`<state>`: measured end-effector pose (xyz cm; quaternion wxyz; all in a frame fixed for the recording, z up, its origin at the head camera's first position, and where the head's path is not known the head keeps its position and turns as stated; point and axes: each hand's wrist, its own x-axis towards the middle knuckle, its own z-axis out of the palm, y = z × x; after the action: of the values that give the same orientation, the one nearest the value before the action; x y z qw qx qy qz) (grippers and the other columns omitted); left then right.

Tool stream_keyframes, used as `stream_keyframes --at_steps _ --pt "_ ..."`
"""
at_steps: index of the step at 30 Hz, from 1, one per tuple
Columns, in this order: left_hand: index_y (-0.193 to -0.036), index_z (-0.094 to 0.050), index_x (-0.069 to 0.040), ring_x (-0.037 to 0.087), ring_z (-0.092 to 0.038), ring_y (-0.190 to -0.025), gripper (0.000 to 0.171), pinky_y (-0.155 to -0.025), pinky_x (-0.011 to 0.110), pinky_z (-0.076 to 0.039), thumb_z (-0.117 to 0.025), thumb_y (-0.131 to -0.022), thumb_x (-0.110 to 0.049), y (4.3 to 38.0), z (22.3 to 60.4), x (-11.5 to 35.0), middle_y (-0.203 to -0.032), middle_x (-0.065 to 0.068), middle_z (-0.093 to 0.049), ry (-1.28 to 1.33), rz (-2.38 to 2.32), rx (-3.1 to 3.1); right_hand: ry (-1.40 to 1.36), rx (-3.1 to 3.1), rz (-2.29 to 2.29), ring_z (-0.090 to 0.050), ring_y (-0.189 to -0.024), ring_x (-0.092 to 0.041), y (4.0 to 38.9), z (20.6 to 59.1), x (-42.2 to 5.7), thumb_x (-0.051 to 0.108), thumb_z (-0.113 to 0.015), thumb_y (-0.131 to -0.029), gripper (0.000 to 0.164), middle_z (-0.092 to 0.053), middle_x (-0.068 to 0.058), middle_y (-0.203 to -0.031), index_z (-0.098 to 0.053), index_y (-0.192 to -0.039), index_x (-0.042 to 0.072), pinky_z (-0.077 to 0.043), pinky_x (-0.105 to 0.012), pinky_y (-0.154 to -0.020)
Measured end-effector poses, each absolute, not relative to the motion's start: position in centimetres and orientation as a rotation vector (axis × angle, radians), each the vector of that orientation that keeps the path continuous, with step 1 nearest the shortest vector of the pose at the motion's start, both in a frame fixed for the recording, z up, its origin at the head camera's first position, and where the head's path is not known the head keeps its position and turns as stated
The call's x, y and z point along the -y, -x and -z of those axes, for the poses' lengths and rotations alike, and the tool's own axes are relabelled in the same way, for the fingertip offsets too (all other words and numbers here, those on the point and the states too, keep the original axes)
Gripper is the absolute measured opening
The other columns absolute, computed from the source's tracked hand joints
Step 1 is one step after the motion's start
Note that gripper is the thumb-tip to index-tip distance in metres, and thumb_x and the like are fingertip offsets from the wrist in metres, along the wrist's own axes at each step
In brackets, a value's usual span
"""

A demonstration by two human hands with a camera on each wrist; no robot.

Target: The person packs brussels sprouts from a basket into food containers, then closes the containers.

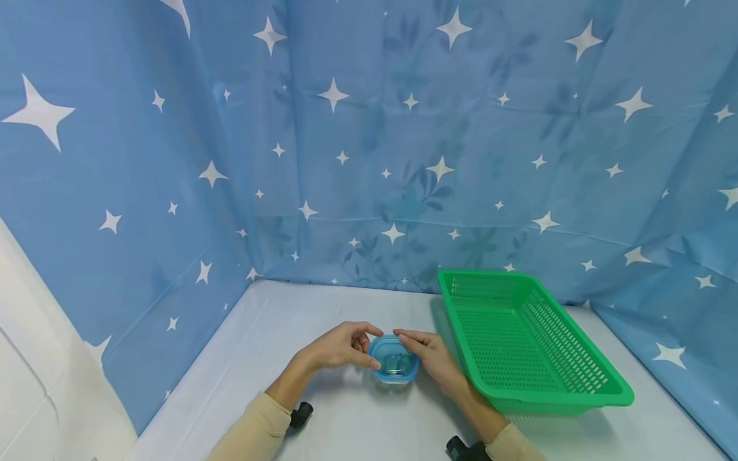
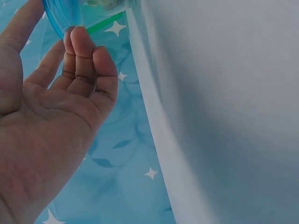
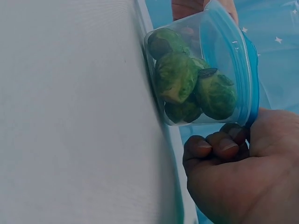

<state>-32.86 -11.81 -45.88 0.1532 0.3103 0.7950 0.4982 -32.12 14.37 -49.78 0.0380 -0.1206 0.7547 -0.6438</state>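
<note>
A small clear food container (image 1: 394,380) with a blue lid (image 3: 253,81) stands upright on the white table between both hands. Several Brussels sprouts (image 3: 176,77) show through its side in the right wrist view. My left hand (image 1: 341,346) holds the lid's left side, thumb at the near edge and index finger at the far edge; its other fingers curl in beside the container. From the right, my right hand (image 1: 435,362) grips the lid, with the thumb on top near the rim and the index finger along the far edge. Its other fingers are curled below the lid.
A large green plastic basket (image 1: 576,398) with slotted sides stands on the table (image 1: 340,416) just right of my right forearm. Behind the table hangs a blue star-patterned curtain (image 1: 357,128), which also runs along the left and right sides.
</note>
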Motion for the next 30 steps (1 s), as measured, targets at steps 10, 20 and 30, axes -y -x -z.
stream_keyframes --at_steps 10,20,30 --pt "-0.142 -0.06 -0.008 0.014 -0.058 -0.077 0.062 -0.067 0.023 -0.049 -0.087 -0.087 -0.021 32.75 45.82 11.58 -0.093 0.006 -0.065 -0.883 -1.424 -2.287 0.357 -2.248 2.015 -0.06 -0.133 -0.027 32.15 49.83 -14.36 0.027 -0.067 -0.103 0.04 -0.068 -0.015 -0.138 -0.07 -0.133 0.001 -0.053 -0.025 -0.101" --pt "-0.142 -0.059 -0.006 0.016 -0.058 -0.078 0.063 -0.066 0.024 -0.048 -0.087 -0.087 -0.022 32.9 45.52 11.63 -0.093 0.006 -0.066 -0.885 -1.418 -2.282 0.322 -2.246 2.025 -0.059 -0.134 -0.026 32.41 49.62 -14.15 0.025 -0.068 -0.102 0.039 -0.069 -0.014 -0.137 -0.071 -0.131 -0.001 -0.052 -0.029 -0.103" --pt "-0.141 -0.06 -0.007 0.015 -0.059 -0.078 0.063 -0.067 0.024 -0.048 -0.087 -0.087 -0.021 33.22 45.7 11.79 -0.092 0.005 -0.066 -0.894 -1.42 -2.272 0.285 -2.149 2.062 -0.067 -0.119 -0.018 32.39 49.41 -14.1 0.023 -0.069 -0.102 0.04 -0.067 -0.016 -0.139 -0.068 -0.133 -0.002 -0.056 -0.026 -0.091"
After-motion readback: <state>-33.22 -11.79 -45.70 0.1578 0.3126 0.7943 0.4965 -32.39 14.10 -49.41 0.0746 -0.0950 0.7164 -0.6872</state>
